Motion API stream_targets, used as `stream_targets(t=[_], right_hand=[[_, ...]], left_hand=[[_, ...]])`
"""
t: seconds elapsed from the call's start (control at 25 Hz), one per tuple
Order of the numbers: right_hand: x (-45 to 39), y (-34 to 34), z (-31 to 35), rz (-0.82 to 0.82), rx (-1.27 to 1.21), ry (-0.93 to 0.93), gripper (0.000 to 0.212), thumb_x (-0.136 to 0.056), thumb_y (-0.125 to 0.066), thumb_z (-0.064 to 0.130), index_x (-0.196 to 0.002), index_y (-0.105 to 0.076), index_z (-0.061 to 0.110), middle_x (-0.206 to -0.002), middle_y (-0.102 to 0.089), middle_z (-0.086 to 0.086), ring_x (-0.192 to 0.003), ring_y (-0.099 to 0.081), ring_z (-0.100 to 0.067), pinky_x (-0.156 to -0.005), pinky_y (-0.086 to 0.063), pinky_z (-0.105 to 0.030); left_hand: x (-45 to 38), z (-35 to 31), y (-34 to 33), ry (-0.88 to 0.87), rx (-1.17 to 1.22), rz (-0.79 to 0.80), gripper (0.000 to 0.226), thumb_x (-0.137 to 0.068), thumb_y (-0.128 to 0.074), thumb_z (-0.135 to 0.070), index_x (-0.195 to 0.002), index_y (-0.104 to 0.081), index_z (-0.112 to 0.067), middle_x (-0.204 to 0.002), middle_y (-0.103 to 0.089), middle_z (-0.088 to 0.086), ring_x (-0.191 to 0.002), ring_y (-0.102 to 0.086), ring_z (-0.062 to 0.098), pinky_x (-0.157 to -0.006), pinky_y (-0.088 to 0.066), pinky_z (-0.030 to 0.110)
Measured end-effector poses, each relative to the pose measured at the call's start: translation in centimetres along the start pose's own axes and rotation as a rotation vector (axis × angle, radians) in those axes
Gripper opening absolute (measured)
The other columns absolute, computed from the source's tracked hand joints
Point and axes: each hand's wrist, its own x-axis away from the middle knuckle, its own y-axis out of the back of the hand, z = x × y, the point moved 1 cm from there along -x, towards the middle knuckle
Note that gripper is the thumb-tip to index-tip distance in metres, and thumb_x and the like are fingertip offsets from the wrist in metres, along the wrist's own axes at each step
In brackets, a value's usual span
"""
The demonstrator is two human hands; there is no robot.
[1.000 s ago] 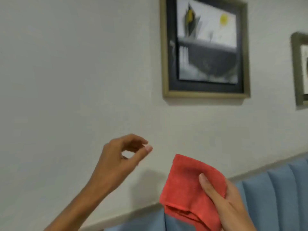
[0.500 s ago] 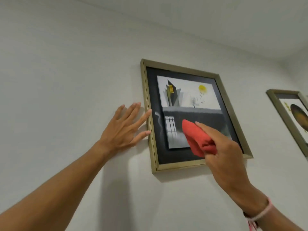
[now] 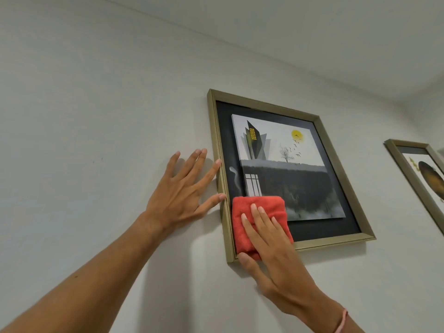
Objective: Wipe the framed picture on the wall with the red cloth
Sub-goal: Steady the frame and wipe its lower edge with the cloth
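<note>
The framed picture [image 3: 319, 131] hangs on the white wall, with a gold frame, a black mat and a grey canvas showing a dark building and a yellow sun. A folded red cloth [image 3: 258, 207] lies flat against its lower left corner, covering part of the mat and canvas. My right hand [image 3: 271, 246] presses the cloth to the picture, fingers spread on top and thumb under the bottom edge. Flat on the wall just left of the frame rests my left hand [image 3: 182, 195], fingers apart, two fingertips touching the frame's left side.
A second gold-framed picture [image 3: 422, 174] hangs to the right, partly cut off by the view's edge. The ceiling meets the wall above. A pink band circles my right wrist [image 3: 341, 320].
My right hand has slid the cloth from the middle of the canvas down and left to the lower left corner, and now lies flat on it. My left hand stays against the frame's side.
</note>
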Motion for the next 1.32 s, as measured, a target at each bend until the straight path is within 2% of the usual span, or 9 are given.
stream_targets(t=[0.08,0.16,0.36,0.56,0.76,0.92,1.08,1.24,1.32], right_hand=[[-0.2,0.4,-0.4,0.039,0.018,0.017,0.062,-0.101,-0.006,0.061,-0.157,0.013,0.042,-0.165,0.026,0.024,-0.153,0.023,0.002,-0.128,0.013,-0.029],[-1.1,1.0,-0.7,0.069,0.085,0.026,0.058,-0.101,-0.004,0.054,-0.152,0.021,0.043,-0.160,0.032,0.025,-0.149,0.031,0.005,-0.125,0.017,-0.027],[-4.3,1.4,-1.4,0.054,0.219,0.041,0.062,-0.102,-0.007,0.048,-0.160,0.011,0.032,-0.169,0.020,0.009,-0.155,0.024,-0.005,-0.128,0.009,-0.034],[-9.3,2.9,-2.2,0.037,0.260,0.052,0.064,-0.104,-0.012,0.049,-0.160,0.013,0.030,-0.170,0.022,0.004,-0.155,0.026,-0.014,-0.130,0.008,-0.045],[-13.0,3.6,-3.0,0.058,0.241,0.027,0.078,-0.098,-0.016,0.067,-0.160,0.016,0.031,-0.169,0.026,0.001,-0.154,0.030,-0.021,-0.128,0.012,-0.053],[-14.8,4.2,-2.3,0.084,0.171,-0.029,0.094,-0.087,-0.017,0.082,-0.159,0.018,0.032,-0.169,0.028,0.000,-0.154,0.031,-0.022,-0.127,0.009,-0.056],[-10.4,3.0,-0.7,0.098,0.111,-0.034,0.102,-0.072,-0.006,0.095,-0.150,0.029,0.039,-0.166,0.034,0.001,-0.151,0.036,-0.020,-0.127,0.013,-0.055],[-3.1,1.3,0.1,0.159,0.117,-0.019,0.110,-0.070,-0.011,0.099,-0.153,0.030,0.039,-0.162,0.042,0.010,-0.148,0.042,-0.011,-0.122,0.021,-0.047],[-2.0,0.6,0.3,0.174,0.154,-0.041,0.112,-0.069,-0.010,0.100,-0.152,0.033,0.037,-0.161,0.045,0.010,-0.146,0.044,-0.011,-0.121,0.021,-0.047]], left_hand=[[-0.1,0.1,-0.1,0.006,0.005,-0.012,0.088,-0.087,0.006,-0.078,-0.161,0.006,-0.031,-0.173,0.004,0.012,-0.160,0.006,0.028,-0.129,0.000,0.058],[-0.2,0.1,-0.2,0.000,-0.001,-0.031,0.088,-0.087,0.007,-0.078,-0.161,0.005,-0.031,-0.173,0.003,0.013,-0.160,0.006,0.029,-0.129,0.001,0.058],[-0.3,0.2,-0.2,0.017,-0.007,-0.054,0.084,-0.087,0.010,-0.076,-0.160,0.003,-0.036,-0.172,0.005,0.014,-0.159,0.008,0.030,-0.127,0.002,0.064],[-2.7,1.8,0.3,0.075,0.016,-0.061,0.078,-0.086,0.012,-0.072,-0.159,0.004,-0.044,-0.173,0.012,0.011,-0.160,0.010,0.029,-0.122,0.006,0.072],[-5.8,3.5,0.1,0.093,-0.021,-0.100,0.078,-0.087,0.013,-0.071,-0.159,0.008,-0.043,-0.173,0.010,0.013,-0.160,0.009,0.030,-0.121,0.003,0.075],[-5.6,3.4,0.0,0.082,-0.047,-0.102,0.081,-0.083,0.021,-0.071,-0.158,0.010,-0.043,-0.173,0.009,0.014,-0.160,0.009,0.031,-0.120,0.003,0.077],[-5.7,3.5,-0.2,0.081,-0.051,-0.118,0.080,-0.084,0.012,-0.072,-0.159,0.010,-0.042,-0.173,0.009,0.016,-0.160,0.009,0.033,-0.118,0.001,0.079],[-5.8,3.4,-0.4,0.078,-0.054,-0.125,0.081,-0.085,0.007,-0.075,-0.159,0.008,-0.042,-0.173,0.007,0.016,-0.160,0.008,0.034,-0.118,0.001,0.079],[-5.8,3.3,-0.5,0.081,-0.052,-0.122,0.081,-0.086,0.005,-0.076,-0.159,0.009,-0.042,-0.173,0.008,0.015,-0.160,0.009,0.033,-0.118,0.002,0.079]])
